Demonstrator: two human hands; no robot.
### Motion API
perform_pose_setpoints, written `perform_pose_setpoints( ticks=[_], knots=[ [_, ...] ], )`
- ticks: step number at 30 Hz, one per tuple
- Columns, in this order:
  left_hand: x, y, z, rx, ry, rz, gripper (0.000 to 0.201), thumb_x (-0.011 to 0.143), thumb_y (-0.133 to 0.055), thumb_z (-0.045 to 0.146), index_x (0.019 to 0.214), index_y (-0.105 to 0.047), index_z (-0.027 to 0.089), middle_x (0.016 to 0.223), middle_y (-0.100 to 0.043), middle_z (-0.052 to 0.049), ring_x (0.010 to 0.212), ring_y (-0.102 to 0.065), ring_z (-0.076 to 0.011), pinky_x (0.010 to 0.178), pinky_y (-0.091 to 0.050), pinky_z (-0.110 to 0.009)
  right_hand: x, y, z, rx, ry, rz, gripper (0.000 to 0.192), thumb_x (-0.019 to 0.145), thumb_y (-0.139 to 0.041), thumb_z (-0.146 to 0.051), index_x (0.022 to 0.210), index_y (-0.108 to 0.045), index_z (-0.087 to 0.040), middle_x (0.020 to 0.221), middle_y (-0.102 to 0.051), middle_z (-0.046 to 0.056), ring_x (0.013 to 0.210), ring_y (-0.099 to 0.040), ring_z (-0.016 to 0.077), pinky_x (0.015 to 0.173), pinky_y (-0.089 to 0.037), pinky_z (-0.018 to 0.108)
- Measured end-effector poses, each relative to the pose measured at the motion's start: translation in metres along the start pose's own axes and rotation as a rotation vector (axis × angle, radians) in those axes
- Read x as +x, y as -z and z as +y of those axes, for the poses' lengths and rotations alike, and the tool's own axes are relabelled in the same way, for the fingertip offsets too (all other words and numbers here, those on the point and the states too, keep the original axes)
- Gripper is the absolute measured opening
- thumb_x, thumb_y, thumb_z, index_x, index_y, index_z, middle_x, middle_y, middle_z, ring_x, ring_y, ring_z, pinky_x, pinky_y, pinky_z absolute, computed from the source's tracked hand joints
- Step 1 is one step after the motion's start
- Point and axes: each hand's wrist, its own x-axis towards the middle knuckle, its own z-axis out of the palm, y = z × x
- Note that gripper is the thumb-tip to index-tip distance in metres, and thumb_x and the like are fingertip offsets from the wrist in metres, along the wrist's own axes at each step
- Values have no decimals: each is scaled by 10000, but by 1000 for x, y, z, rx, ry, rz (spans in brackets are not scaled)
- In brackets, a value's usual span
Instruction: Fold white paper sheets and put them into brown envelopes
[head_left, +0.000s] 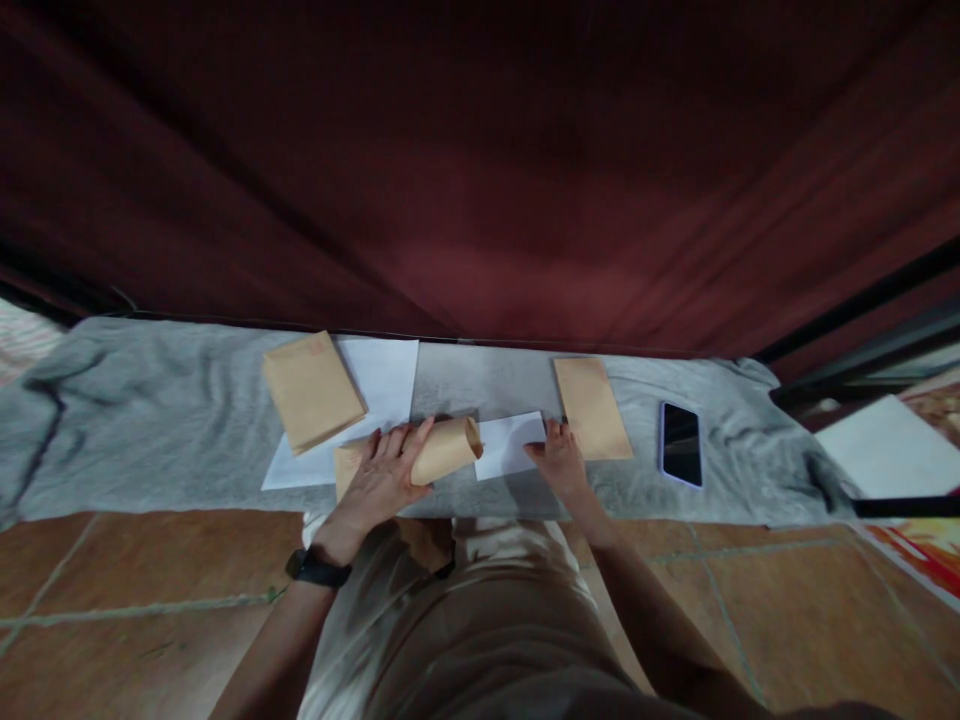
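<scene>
A brown paper envelope lies in front of me, its right end bulging open like a tube. My left hand, with a dark watch on its wrist, grips this envelope from above, thumb on the near side of the bulge. Just right of the mouth is a folded white sheet of paper, its left edge close to the opening. My right hand pinches the sheet's right end between thumb and fingers. Whether the paper's left edge is inside the mouth, I cannot tell.
Several brown envelopes lie stacked on white sheets at the left. Another brown envelope is right of my right hand, then a phone. A grey cloth covers the narrow surface; a dark red curtain hangs behind.
</scene>
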Motion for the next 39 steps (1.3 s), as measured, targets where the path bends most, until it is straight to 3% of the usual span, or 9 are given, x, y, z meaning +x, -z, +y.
perform_pose_setpoints(
  ticks=[6,12,19,24,30,35,39],
  knots=[
    [-4,0,-5,-36,2,-4,1054,784,-734,398,1641,-141,241,1407,-538,-157,1354,-498,-374,1196,-304,-589,9,7,-1,47,-85,-38,424,849,-745,-357,1189,-586,-160,1084,-668,134,1059,-623,295,940,-460,375],
    [-2,-3,-8,-54,1,-29,1066,768,-746,379,1638,-146,241,1423,-516,-160,1382,-473,-370,1203,-299,-582,6,7,3,158,-33,-30,212,892,-661,-287,1071,-648,-173,1076,-679,142,1012,-644,277,891,-487,357],
    [-2,-3,-9,-68,1,-34,1078,767,-738,387,1639,-118,253,1429,-505,-156,1379,-473,-382,1197,-299,-596,4,15,15,517,-68,131,210,959,-507,-369,1002,-619,-198,842,-657,76,765,-610,227,732,-489,335],
    [-2,-3,-8,-81,14,-26,1062,800,-717,405,1643,-87,264,1429,-504,-154,1388,-468,-379,1205,-270,-616,4,25,12,830,-69,226,312,942,-506,-494,1010,-621,-213,889,-657,64,821,-588,209,760,-507,318],
    [-4,-7,-10,-47,2,-9,1097,799,-720,418,1648,-47,245,1439,-488,-166,1389,-457,-383,1201,-269,-618,-2,23,5,974,-39,39,323,915,-535,-495,914,-677,-205,783,-668,23,727,-596,183,672,-490,275],
    [-3,-9,-13,-8,-34,0,1100,799,-717,422,1645,-45,217,1407,-515,-176,1351,-489,-388,1195,-269,-627,-2,31,9,887,61,-95,249,905,-524,-264,1010,-742,-207,949,-770,47,848,-696,193,788,-530,296],
    [-3,-9,-13,10,-47,2,1103,801,-715,424,1645,-36,214,1412,-517,-185,1350,-491,-393,1199,-248,-639,4,41,11,851,123,-169,284,914,-504,-195,1050,-751,-224,1007,-785,44,898,-711,186,818,-530,293]
  ],
)
